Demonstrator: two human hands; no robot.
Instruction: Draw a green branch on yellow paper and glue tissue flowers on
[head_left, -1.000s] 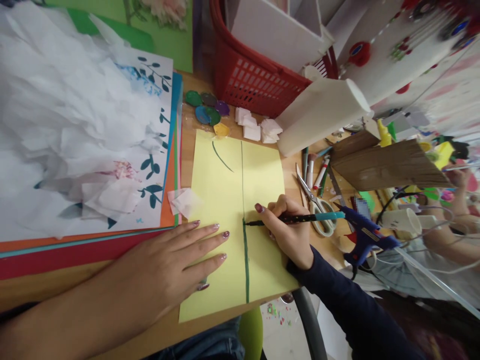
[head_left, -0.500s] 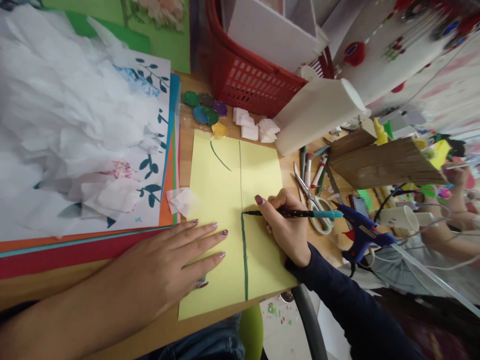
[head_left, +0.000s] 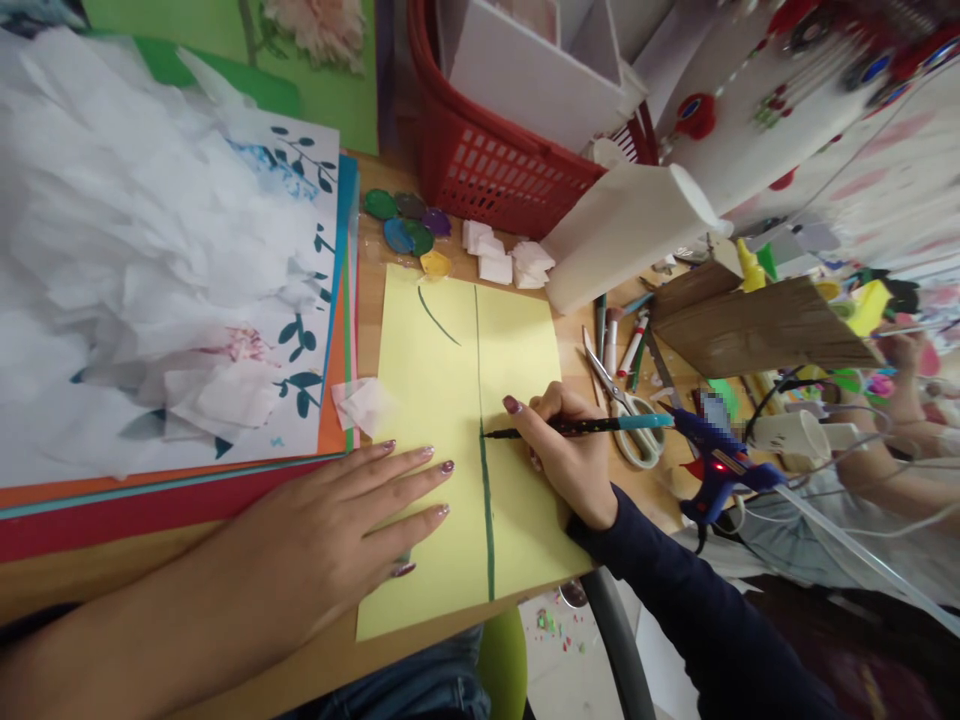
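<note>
A sheet of yellow paper point(head_left: 431, 400) lies on the table before me, with a long green line running down it and a short curved stroke near its far left. The line is thick at the near end and thin toward the far end. My left hand point(head_left: 360, 530) rests flat on the paper's near left part, fingers spread. Between the thumb and fingers of my right hand point(head_left: 574, 450) is a black marker point(head_left: 589, 427) with a turquoise end. Its tip touches the green line around the middle of the sheet.
Left lies a stack of coloured paper topped by white tissue point(head_left: 135, 240). Beyond the sheet are paint blobs point(head_left: 409, 225), folded white squares point(head_left: 495, 255) and a red basket point(head_left: 510, 170). Scissors point(head_left: 634, 430) and a blue glue gun point(head_left: 720, 460) sit right. Another person's arm point(head_left: 892, 450) shows far right.
The marker tip and my right hand have shifted slightly toward me along the green line. A red light now shows on the glue gun. My left hand stays in place.
</note>
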